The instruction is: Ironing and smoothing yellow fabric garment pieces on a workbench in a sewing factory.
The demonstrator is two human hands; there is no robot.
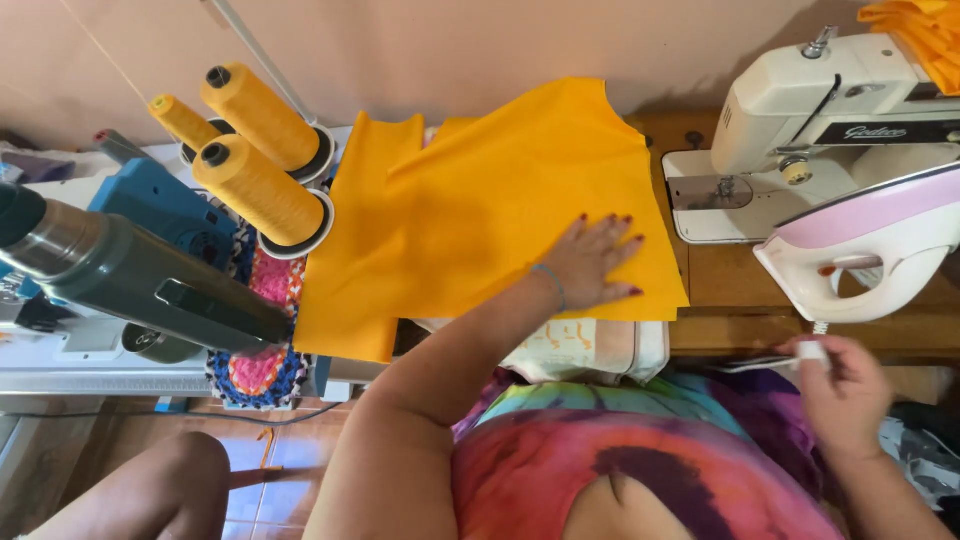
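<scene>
On the bench, under the palm: L hand (592,262) lies flat, fingers spread, pressing the orange fabric (480,215); nothing gripped.
R hand: R hand (838,385) pinches a small white piece (812,352), prob. the plug or cord end of the iron; view too poor to be sure.
Iron: pink-and-white iron (868,245) stands just above the R hand, near the fabric's R edge.
Fabric: spread over a padded cloth (590,350), which shows below the L palm.
Beyond the iron: white sewing machine (800,120), further from the body.
Well L of the palm: three yellow thread cones (255,160), then a dark green flask (140,280) lying tilted.
Doing it well: keep the palm flat w/ even pressure so the fabric stays smooth; hold fingers clear of the iron's path; keep the cord off the cloth.
</scene>
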